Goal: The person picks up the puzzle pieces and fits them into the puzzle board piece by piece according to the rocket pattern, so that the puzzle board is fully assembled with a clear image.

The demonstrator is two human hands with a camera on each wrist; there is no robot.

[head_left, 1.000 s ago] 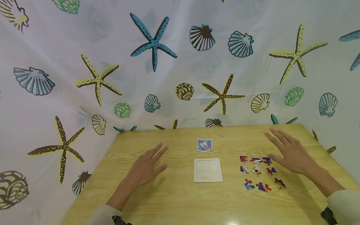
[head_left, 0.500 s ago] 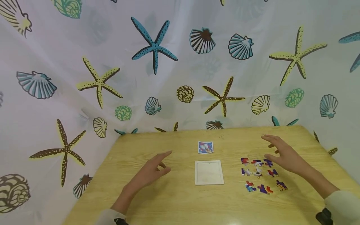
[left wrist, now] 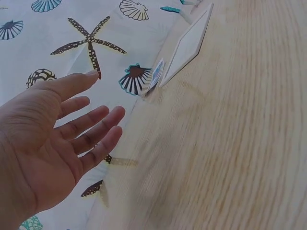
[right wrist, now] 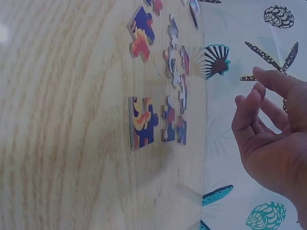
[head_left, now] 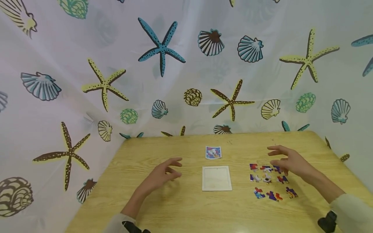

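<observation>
Over the table's left half hovers my left hand (head_left: 160,176), palm turned inward and fingers loosely bent, holding nothing. To its right lies a square white puzzle frame (head_left: 217,178) with a plain inside. My right hand (head_left: 292,163), also holding nothing, hangs above the far right of the loose jigsaw pieces (head_left: 266,178), partly covering some of them. Its fingers curve loosely in the right wrist view, thumb and fingertips close together. Several pieces sit apart in rough rows, showing purple, red, white and orange print. Behind the frame is a small picture card (head_left: 213,152) with a white dog-like figure.
The wooden table (head_left: 175,207) reaches back to a white curtain (head_left: 180,68) printed with starfish and shells. The curtain also hangs along the left and right sides. Dark straps with small devices sit at both cuffs.
Both hands have moved slightly inward, and their fingers have gone from spread to loosely curved. The right hand has also come lower over the pieces. Frame, card and pieces stay put.
</observation>
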